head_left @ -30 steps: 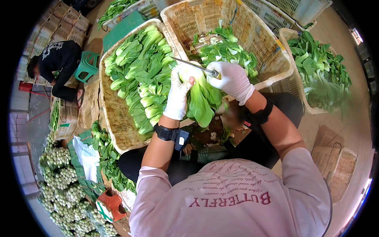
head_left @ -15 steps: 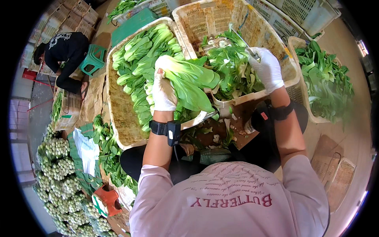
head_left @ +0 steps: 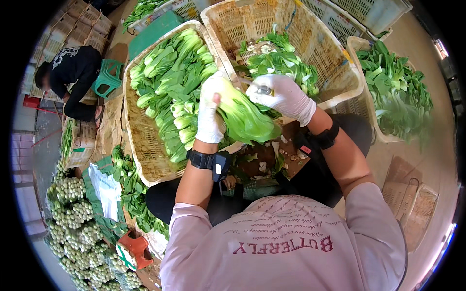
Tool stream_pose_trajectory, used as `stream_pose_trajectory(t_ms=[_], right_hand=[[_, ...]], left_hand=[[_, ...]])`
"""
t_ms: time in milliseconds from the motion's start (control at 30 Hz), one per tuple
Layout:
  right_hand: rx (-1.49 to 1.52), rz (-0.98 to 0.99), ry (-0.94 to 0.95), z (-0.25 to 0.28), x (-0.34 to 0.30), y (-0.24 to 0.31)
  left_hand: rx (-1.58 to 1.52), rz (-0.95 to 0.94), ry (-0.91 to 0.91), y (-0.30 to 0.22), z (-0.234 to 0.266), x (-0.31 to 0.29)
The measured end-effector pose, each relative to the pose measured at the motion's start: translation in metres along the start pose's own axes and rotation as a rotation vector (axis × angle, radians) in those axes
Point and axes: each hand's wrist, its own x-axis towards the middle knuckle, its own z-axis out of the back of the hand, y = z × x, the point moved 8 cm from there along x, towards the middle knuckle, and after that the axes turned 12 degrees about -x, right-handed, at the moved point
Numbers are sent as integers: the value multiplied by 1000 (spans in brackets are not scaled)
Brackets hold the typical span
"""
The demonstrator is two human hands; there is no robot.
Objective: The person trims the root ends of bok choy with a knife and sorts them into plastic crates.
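Note:
My gloved left hand (head_left: 209,107) is wrapped round a head of bok choy (head_left: 247,114), its pale base up by my fingers and its leaves pointing down to the right. In my gloved right hand (head_left: 285,96) is a knife (head_left: 264,90), its handle end showing at the fist; the blade is mostly hidden and points left toward the bok choy base. Whether the blade touches it I cannot tell. Under my left hand stands a cream crate (head_left: 141,131) filled with bok choy heads (head_left: 170,72). Beyond my right hand, another crate (head_left: 335,72) holds loose leaves and trimmings (head_left: 291,65).
A third crate of leafy greens (head_left: 395,87) stands at the right. Leaf scraps (head_left: 279,155) litter the floor between my legs. At left are bagged bok choy (head_left: 77,218), an orange stool (head_left: 135,250), and a person in black (head_left: 75,72) bending beside a green stool (head_left: 108,77).
My right hand has come left and down with the knife, from over the trimmings crate to beside the bok choy. My left hand has shifted slightly right, turning the bok choy's leaves downward.

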Motion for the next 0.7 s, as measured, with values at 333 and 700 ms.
stream_pose_trajectory(t_ms=[333, 700], right_hand=[[-455, -440, -506, 80, -34, -91], [-53, -421, -499, 88, -31, -78]], left_hand=[[-335, -301, -304, -89, 89, 6], [107, -75, -1060, -319, 497, -246]])
